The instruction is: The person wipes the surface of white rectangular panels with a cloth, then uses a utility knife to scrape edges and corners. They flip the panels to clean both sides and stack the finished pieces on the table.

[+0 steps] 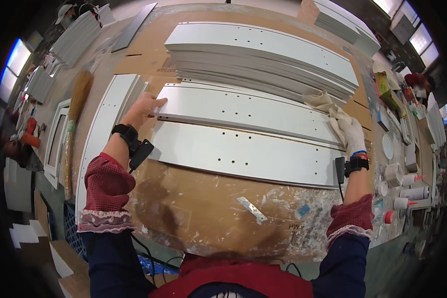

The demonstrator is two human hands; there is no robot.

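At mid-frame, lopsided lifting could scuff the long white drilled board point(273, 115), pinched at its left end by the bare left hand point(142, 109) while the gloved right hand point(351, 133) clutches beige cloth point(320, 101).

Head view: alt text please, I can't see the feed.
The bare left hand holds the left end of a long, drilled white panel, with the gloved right hand at its right end. A similar panel lies in front, a stack of panels behind, over cardboard.
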